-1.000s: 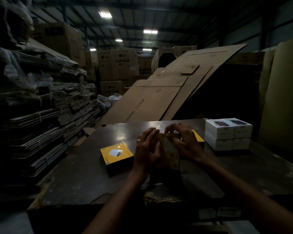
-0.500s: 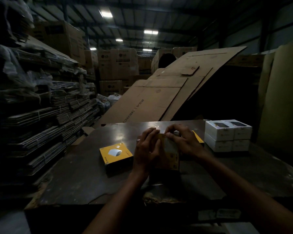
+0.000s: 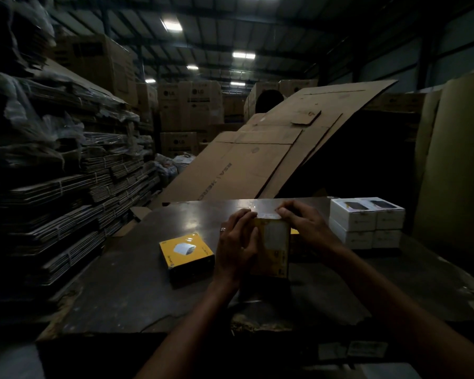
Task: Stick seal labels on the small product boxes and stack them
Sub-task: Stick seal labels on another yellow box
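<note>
- Lying flat on the dark surface point(image 3: 126, 291) at the left of the work area, a yellow box point(image 3: 186, 253) sits face up, apart from both hands; no seal can be made out on it in this dim light, so it probably awaits its label.
- Next along, the left hand point(image 3: 237, 246) is laid against the near left side of an upright yellow box point(image 3: 274, 247), fingers fairly straight and reaching to its top edge, steadying it rather than wrapping round it.
- On that box's top edge lies a pale strip point(image 3: 266, 214), likely the seal label, between the fingertips of the two hands; this box looks to be mid-sealing.
- The right hand point(image 3: 304, 228) is curled over the top right corner of the same box, fingertips pinching or pressing at the strip's end; which of the two is hard to tell.
- Just behind that hand a sliver of yellow point(image 3: 294, 231) peeks out, perhaps another box waiting.
- At the far right, white boxes point(image 3: 367, 222) stand in a neat stack two layers high, with small marks on their front faces that may be seals; these appear finished.
- Judged so, part of the batch is stacked, one box is in hand, and at least one remains.
</note>
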`<state>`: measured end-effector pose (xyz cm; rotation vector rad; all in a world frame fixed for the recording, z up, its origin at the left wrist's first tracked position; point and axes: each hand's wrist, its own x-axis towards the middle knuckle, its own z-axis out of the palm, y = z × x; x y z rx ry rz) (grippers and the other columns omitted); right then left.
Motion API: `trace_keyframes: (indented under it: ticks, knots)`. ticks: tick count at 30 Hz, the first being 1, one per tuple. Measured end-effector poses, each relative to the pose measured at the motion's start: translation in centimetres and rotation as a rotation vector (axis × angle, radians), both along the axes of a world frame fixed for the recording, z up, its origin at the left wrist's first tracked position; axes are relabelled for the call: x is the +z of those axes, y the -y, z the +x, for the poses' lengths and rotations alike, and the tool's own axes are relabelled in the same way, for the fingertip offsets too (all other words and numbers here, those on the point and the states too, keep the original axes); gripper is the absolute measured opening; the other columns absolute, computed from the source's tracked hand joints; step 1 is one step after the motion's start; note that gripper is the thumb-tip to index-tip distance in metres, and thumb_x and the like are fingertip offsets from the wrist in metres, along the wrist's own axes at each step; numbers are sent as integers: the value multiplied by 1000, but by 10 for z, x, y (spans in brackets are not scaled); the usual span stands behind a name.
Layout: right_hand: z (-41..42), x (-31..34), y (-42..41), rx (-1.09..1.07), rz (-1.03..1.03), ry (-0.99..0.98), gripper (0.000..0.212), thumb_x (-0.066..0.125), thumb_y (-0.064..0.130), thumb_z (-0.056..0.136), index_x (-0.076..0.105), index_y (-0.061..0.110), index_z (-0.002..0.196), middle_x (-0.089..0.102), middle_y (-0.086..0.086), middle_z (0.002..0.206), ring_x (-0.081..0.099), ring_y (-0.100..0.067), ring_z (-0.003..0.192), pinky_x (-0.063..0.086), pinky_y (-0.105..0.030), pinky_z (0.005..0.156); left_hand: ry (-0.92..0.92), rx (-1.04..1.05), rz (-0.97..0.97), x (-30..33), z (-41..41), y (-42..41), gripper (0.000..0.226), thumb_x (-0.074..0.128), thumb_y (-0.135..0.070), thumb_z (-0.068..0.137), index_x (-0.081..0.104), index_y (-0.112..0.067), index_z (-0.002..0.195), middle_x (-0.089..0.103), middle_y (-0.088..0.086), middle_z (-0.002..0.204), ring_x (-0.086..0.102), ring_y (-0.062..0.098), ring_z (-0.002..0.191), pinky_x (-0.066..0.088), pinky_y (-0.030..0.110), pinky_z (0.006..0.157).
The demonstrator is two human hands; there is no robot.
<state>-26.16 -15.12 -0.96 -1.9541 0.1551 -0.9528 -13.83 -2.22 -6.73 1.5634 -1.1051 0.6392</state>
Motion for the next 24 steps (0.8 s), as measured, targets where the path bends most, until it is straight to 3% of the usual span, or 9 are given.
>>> trace_keyframes:
  ticks: [3, 6, 10, 15, 17, 20, 24]
  knots:
    - [-8, -3, -1, -49, -1, 44, 10, 62, 13, 96, 69, 7, 100, 70, 5, 94, 65, -2, 89, 53, -31, 85, -15, -2, 10, 0, 0, 1, 37, 60, -21, 91, 64, -19, 128, 58, -5, 134, 51, 12, 123, 37, 17, 105]
    - [-12, 1, -5, -152, -8, 131, 6, 68, 15, 92, 73, 18, 93, 74, 6, 93, 68, -1, 89, 56, -25, 83, -19, -6, 5, 1, -2, 0, 36, 64, -15, 91, 65, -17, 127, 59, -3, 133, 49, 8, 122, 30, 6, 105]
    - [-18, 10, -14, -93, -13, 94, 6, 71, 14, 89, 74, 19, 92, 75, 7, 89, 70, -3, 88, 59, -26, 81, -23, -10, 3, 1, -2, -1, 36, 65, -13, 91, 65, -16, 127, 59, -2, 133, 49, 9, 122, 28, 4, 104]
    - [-17, 11, -30, -40, 250, 156, 9, 70, 10, 90, 72, 10, 99, 75, -2, 91, 71, -16, 87, 59, -32, 78, -24, -10, 10, 0, -1, 0, 37, 62, -18, 92, 64, -20, 128, 57, -4, 134, 50, 11, 123, 28, 3, 103]
    - [-15, 8, -34, -57, 322, 168, 18, 71, 11, 89, 70, 15, 107, 76, -3, 90, 73, -22, 89, 59, -31, 76, -20, -8, 5, -1, -1, 0, 37, 61, -20, 91, 64, -20, 128, 57, -5, 134, 51, 13, 123, 31, 8, 105]
    - [-13, 5, -36, 31, 383, 105, 52, 75, 8, 86, 51, 32, 126, 77, -2, 85, 74, -14, 82, 60, -25, 70, -7, -8, -4, -1, -1, 0, 37, 61, -20, 90, 64, -21, 128, 57, -5, 133, 50, 12, 122, 33, 12, 104]
    - [-13, 5, -41, 100, 479, 103, 34, 67, 7, 91, 62, 9, 124, 77, -10, 101, 75, -17, 92, 59, -22, 73, -5, -15, -1, -2, 1, 0, 39, 62, -19, 91, 62, -22, 130, 56, -8, 134, 49, 10, 122, 27, 2, 102]
